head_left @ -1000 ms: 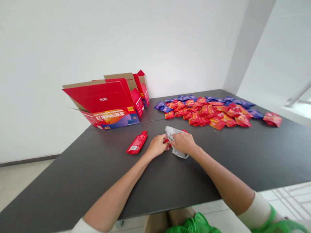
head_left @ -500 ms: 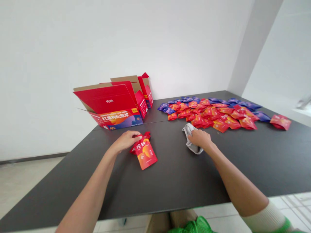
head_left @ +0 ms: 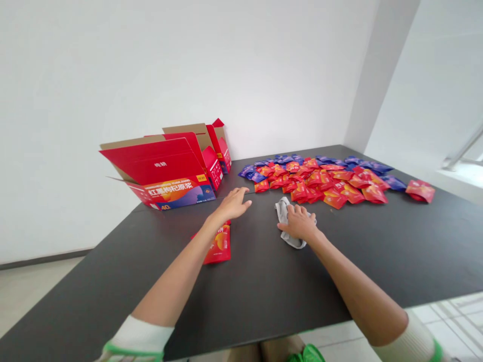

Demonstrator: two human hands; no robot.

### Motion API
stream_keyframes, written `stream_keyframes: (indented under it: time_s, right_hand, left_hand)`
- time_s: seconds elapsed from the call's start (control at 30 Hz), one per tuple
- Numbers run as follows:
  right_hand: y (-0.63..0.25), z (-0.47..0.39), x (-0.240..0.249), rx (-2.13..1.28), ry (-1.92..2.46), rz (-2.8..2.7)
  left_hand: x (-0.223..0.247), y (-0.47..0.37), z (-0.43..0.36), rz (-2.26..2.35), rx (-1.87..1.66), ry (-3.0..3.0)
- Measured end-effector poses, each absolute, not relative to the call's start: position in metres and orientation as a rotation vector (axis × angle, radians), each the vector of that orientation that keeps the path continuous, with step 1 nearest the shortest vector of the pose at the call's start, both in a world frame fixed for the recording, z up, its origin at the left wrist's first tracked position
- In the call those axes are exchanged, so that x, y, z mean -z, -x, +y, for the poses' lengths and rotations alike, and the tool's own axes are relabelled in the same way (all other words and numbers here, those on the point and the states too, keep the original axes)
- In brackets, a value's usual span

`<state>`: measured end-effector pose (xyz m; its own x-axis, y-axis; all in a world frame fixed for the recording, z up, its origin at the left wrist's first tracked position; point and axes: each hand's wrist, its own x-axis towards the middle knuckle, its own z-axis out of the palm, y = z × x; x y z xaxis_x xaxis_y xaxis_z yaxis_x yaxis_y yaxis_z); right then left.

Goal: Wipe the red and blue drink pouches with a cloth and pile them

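The soft grey cloth lies crumpled on the dark, flat tabletop, before you and a little to the right; take it as the centre of the clock, with twelve pointing away from you. Your right hand rests on it, palm down, with the fingers somewhat spread and the thumb apart; I see no pinch on the cloth.

At nine o'clock, near it, a flat, glossy red-and-orange pouch lies on the tabletop, partly hidden by your left forearm. A small red edge shows on the forearm's other side; whether it belongs to the same pouch, I cannot tell. Your left hand is at ten o'clock, its fingers stretched forward, the thumb apart, and nothing visible in its grasp.

At one o'clock spreads the heap of red-and-orange pouches, with shiny dark-blue pouches along its far and left borders. One separate red pouch lies at two o'clock. Farther out, at ten o'clock, stands an open red-and-blue cardboard carton, with another red carton behind it.

I judge that you are between two pouches, the left hand free for the next one. This move would call for closing the left thumb and fingers on a single pouch, while the right hand keeps the cloth near.
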<state>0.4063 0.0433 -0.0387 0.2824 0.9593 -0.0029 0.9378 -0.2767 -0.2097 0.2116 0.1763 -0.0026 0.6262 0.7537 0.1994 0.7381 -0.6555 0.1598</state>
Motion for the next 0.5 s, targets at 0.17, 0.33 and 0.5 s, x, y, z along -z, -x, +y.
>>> stream_keyframes:
  time_s: [0.17,0.33,0.5]
  right_hand:
    - [-0.404,0.045,0.036,-0.094,2.298,-1.752]
    - [-0.403,0.051,0.031,-0.127,2.258,-1.72]
    - [-0.399,0.052,0.032,-0.075,2.251,-1.7]
  left_hand:
    - [0.02,-0.266,0.226,1.289,-0.29,-2.761]
    - [0.046,-0.289,0.256,1.48,-0.276,-2.715]
    - [0.057,-0.299,0.259,1.595,-0.357,-2.757]
